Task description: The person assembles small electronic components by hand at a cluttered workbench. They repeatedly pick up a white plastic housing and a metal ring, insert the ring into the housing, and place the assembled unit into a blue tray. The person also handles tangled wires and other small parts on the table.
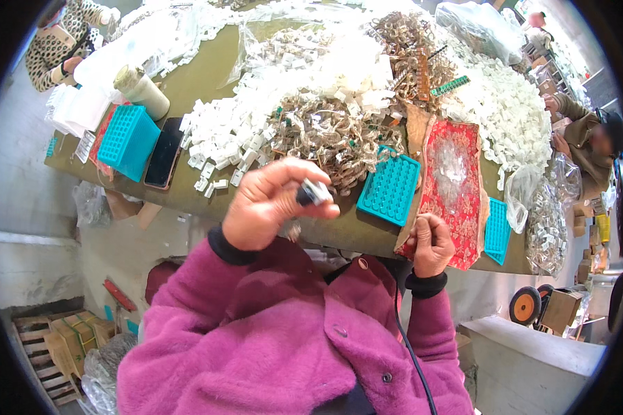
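Left hand (268,197) — thumb and fingertips pinching one small black-and-white piece (316,193), held above the near edge of the table (346,225), left of the middle blue tray (389,190); right hand (432,245) — fingers curled closed at the red cloth's (457,207) lower left corner, contents, if any, not discernible; handling, by judgement: pinch lightly, leave the white part uncovered, steady both wrists close together for fine finger work.
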Tool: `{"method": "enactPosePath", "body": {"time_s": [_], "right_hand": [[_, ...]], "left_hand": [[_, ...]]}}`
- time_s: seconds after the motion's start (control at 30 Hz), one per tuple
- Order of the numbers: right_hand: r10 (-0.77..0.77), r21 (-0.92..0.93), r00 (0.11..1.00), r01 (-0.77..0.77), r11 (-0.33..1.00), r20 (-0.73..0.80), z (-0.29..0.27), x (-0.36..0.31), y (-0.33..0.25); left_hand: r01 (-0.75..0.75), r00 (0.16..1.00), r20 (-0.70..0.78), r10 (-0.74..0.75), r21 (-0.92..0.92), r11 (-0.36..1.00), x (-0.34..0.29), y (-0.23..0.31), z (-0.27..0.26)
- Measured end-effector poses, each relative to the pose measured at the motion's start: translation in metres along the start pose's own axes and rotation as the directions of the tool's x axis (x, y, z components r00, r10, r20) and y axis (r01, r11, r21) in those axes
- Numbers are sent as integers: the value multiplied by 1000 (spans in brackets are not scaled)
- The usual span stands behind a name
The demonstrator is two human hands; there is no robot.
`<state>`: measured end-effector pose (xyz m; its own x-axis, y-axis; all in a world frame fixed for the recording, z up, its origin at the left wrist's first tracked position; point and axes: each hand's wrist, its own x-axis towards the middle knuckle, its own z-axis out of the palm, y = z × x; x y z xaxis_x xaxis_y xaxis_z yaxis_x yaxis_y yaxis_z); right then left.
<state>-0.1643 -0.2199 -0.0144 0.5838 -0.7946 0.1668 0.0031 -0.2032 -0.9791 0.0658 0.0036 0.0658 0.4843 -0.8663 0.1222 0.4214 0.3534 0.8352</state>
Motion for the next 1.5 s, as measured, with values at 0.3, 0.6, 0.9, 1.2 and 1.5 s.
{"method": "enactPosePath", "body": {"time_s": [0.3, 0.6, 0.9, 1.2, 1.5], "right_hand": [[-17, 5, 1000, 17, 1000, 24, 2, -2, 11], [-75, -98, 997, 77, 992, 26, 3, 0, 8], [-73, -167, 997, 78, 983, 35, 4, 3, 5], [-168, -289, 985, 172, 942, 40, 2, 6, -2], [-199, -274, 980, 197, 941, 18, 1, 3, 2]], "left_hand": [[-293, 955, -27, 295, 57, 954, 109, 62, -25], [-144, 982, 99, 158, -130, 981, 123, 51, -32], [-519, 786, -16, 618, 527, 673, 188, 88, -40], [-342, 923, 209, 322, 831, 440, 197, 54, -33], [-592, 788, 543, -290, 797, -119, 238, -40, 32]]}}
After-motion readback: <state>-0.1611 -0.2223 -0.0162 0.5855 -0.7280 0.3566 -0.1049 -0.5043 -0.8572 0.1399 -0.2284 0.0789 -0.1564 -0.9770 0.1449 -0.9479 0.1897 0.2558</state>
